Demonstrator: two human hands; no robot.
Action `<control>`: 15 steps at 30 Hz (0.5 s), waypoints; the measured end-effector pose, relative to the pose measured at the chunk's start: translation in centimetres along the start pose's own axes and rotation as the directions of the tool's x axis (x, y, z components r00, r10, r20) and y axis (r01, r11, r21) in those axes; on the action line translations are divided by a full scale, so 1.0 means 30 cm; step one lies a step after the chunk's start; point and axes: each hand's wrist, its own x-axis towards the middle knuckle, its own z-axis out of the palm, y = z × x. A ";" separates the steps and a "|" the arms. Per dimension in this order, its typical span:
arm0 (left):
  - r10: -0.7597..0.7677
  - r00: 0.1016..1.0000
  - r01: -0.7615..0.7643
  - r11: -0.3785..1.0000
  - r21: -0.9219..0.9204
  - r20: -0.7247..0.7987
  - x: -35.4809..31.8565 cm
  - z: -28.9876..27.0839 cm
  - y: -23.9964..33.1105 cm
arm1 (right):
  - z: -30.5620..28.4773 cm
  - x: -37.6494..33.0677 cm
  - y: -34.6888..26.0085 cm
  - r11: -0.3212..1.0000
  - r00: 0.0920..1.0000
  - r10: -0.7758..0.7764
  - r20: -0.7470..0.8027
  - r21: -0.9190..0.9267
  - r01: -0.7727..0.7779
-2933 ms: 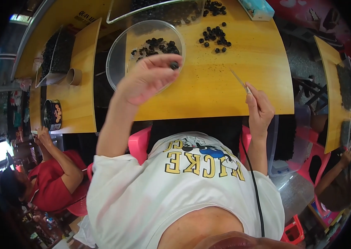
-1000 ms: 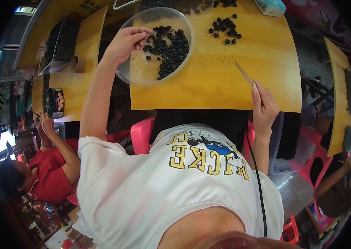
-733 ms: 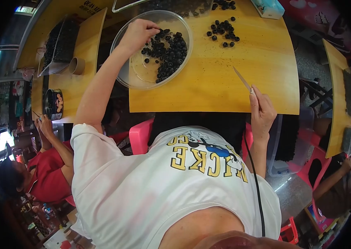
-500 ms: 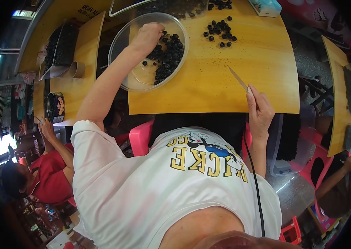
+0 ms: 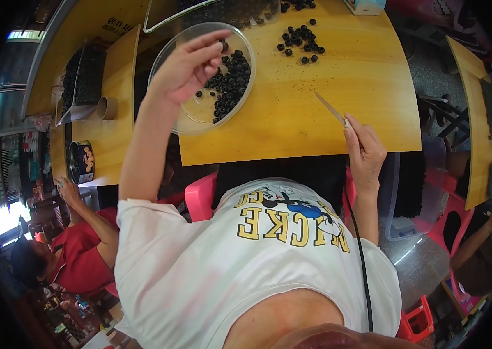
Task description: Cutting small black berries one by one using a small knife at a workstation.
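In my right hand (image 5: pixel 365 142) is a small knife (image 5: pixel 330 107) with a thin pointed blade, held between thumb and fingers. It points up and left over the yellow table (image 5: pixel 292 131). Above a round clear plastic tub (image 5: pixel 246 87), my left hand (image 5: pixel 190 65) is raised with a small round black piece (image 5: pixel 224 45) at its fingertips. Many similar black ring-like pieces (image 5: pixel 233 87) lie in the tub's right half. Another loose group of black pieces (image 5: pixel 299 39) sits on the table, beyond the knife.
A clear rectangular bin (image 5: pixel 211 13) of black pieces stands beyond the tub. A small light-blue box (image 5: pixel 365 6) is at the table's far right. To my left a person in red (image 5: pixel 83 250) sits at another table; a transparent crate (image 5: pixel 412 192) stands right of my legs.
My left hand has lifted from the pieces in the tub and turned, now with a black piece at its fingertips. My right hand keeps the knife in nearly the same place.
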 end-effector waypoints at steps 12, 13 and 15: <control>-0.171 0.917 0.398 0.336 -0.854 0.360 -0.151 0.328 -0.373 | -0.015 0.068 -0.134 0.943 0.943 -0.332 0.007 0.022 0.332; -0.184 0.929 0.367 0.362 -0.857 0.321 -0.152 0.337 -0.379 | -0.012 0.060 -0.130 0.924 0.923 -0.383 0.021 -0.002 0.383; -0.186 0.921 0.389 0.352 -0.851 0.343 -0.150 0.324 -0.396 | -0.003 0.047 -0.125 0.895 0.896 -0.443 0.033 -0.046 0.444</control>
